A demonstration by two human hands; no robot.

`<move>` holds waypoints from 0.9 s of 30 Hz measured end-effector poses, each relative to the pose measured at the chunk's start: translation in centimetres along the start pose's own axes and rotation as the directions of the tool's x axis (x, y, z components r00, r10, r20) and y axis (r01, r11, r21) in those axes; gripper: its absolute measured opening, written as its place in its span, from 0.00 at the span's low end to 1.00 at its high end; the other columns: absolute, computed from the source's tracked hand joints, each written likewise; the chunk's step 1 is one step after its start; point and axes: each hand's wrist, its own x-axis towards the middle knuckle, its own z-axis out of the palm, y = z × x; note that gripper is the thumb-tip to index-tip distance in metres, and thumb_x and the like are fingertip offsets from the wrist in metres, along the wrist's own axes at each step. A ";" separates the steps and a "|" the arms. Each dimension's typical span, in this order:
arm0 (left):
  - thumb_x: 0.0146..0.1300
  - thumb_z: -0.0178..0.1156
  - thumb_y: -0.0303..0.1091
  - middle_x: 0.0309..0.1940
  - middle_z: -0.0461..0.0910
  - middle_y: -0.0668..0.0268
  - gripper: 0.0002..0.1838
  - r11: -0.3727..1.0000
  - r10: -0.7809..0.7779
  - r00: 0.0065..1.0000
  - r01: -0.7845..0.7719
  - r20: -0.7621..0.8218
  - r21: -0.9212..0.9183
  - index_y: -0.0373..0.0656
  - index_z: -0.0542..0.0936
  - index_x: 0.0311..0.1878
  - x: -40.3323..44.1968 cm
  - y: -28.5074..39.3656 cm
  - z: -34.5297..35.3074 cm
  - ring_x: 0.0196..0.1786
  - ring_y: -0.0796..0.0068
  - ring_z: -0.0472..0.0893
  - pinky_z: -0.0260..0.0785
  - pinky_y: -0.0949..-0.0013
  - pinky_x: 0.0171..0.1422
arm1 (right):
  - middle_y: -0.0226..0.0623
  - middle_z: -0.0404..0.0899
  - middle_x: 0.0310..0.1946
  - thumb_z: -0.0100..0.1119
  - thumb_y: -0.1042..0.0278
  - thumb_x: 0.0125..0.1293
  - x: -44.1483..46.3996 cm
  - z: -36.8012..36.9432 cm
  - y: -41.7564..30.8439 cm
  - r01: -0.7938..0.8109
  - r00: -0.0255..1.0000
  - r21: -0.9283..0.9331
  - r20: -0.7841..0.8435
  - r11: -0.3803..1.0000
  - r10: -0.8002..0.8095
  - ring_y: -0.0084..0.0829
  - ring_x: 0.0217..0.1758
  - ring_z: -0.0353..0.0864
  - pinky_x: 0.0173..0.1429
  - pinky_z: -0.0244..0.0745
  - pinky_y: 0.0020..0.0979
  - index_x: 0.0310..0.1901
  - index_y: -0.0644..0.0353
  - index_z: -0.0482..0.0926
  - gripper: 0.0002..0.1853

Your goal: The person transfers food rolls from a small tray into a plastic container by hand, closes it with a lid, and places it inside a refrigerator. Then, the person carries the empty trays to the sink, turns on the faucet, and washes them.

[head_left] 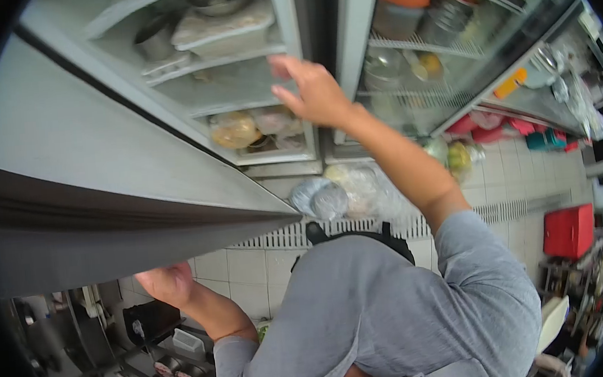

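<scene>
Grey cloth shirt (pixel 409 300) on the person's torso fills the foreground. Past it, the right hand (pixel 311 92) hovers at the front of an open, white-lined refrigerator (pixel 287 19), before a pale shelf (pixel 226 87); its grip is apart, fingers loosely spread. The left hand (pixel 169 284) is at the edge of the refrigerator's broad grey door (pixel 100 155), swung open at left; whether its grip is clamped there I cannot tell. Below, a slotted drain grate (pixel 505 211) crosses pale square floor tiles (pixel 250 299). Clear plastic bags (pixel 358 187) lie by a glass-fronted cooler (pixel 348 57); farther right stands a red box (pixel 567 233).
</scene>
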 end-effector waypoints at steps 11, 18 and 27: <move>0.78 0.57 0.32 0.59 0.77 0.59 0.26 0.951 -0.092 0.996 0.094 -0.021 0.294 0.36 0.63 0.73 7.2 -6.7 13.6 0.57 0.74 0.77 0.69 0.70 0.60 | 0.60 0.85 0.40 0.70 0.52 0.58 -75.2 -15.5 3.1 -0.821 -0.137 -0.568 0.083 -0.066 0.987 0.52 0.40 0.87 0.43 0.83 0.47 0.38 0.72 0.84 0.24; 0.70 0.69 0.40 0.57 0.76 0.55 0.35 0.737 -0.176 0.982 0.174 -0.062 0.653 0.34 0.56 0.65 17.8 -17.6 16.2 0.50 0.67 0.79 0.76 0.65 0.48 | 0.38 0.84 0.31 0.67 0.60 0.67 -91.0 -27.5 -5.1 -0.798 -0.534 0.419 -0.157 -0.433 0.831 0.29 0.25 0.82 0.24 0.78 0.34 0.46 0.70 0.82 0.18; 0.72 0.65 0.39 0.56 0.75 0.55 0.20 0.665 -0.631 0.770 0.602 -0.099 0.442 0.40 0.75 0.60 21.5 -21.0 12.8 0.56 0.61 0.77 0.77 0.48 0.62 | 0.38 0.84 0.40 0.68 0.64 0.65 -94.6 -36.9 -7.7 -0.685 -0.572 0.639 -0.173 -0.351 0.802 0.28 0.34 0.83 0.32 0.77 0.30 0.63 0.69 0.75 0.28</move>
